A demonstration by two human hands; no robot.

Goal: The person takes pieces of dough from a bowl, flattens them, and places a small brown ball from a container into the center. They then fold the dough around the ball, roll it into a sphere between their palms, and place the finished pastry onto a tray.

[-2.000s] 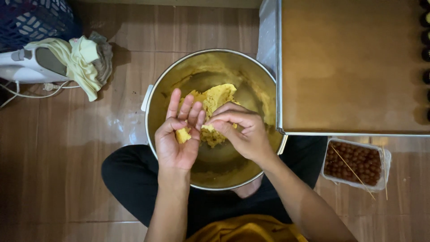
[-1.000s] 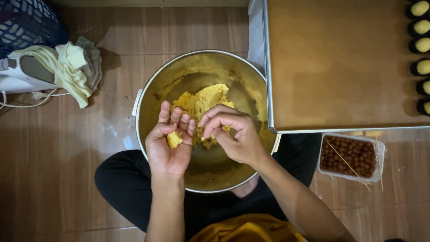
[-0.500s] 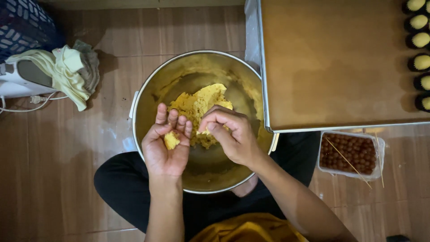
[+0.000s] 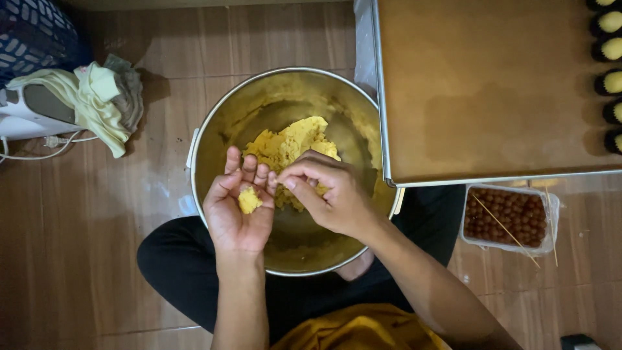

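Fingertips of the right hand (image 4: 330, 198) are pinched narrow at the edge of the yellow dough mass (image 4: 291, 152), at about 3 o'clock from the left hand (image 4: 238, 207), whose palm lies open and cupped, fingers spread upward, cradling a small lump of dough (image 4: 248, 199). Whether the pinch holds a crumb cannot be told. Both hands work over a large steel mixing bowl (image 4: 214, 129) set on the wooden floor (image 4: 162, 52) between the seated person's legs — the bulk of the dough sits at 12 o'clock from the hands. Doing this well likely means keeping the palm level and the portion centred, adding or trimming in small pinches so pieces match. At 2 o'clock a metal baking tray (image 4: 492, 91) carries a column of shaped dough balls (image 4: 610, 48) along its far edge; at 3 o'clock a clear plastic tub of brown filling balls (image 4: 505, 217) with a thin skewer — and at 10 o'clock a pale cloth (image 4: 97, 97) over a white appliance (image 4: 26, 120).
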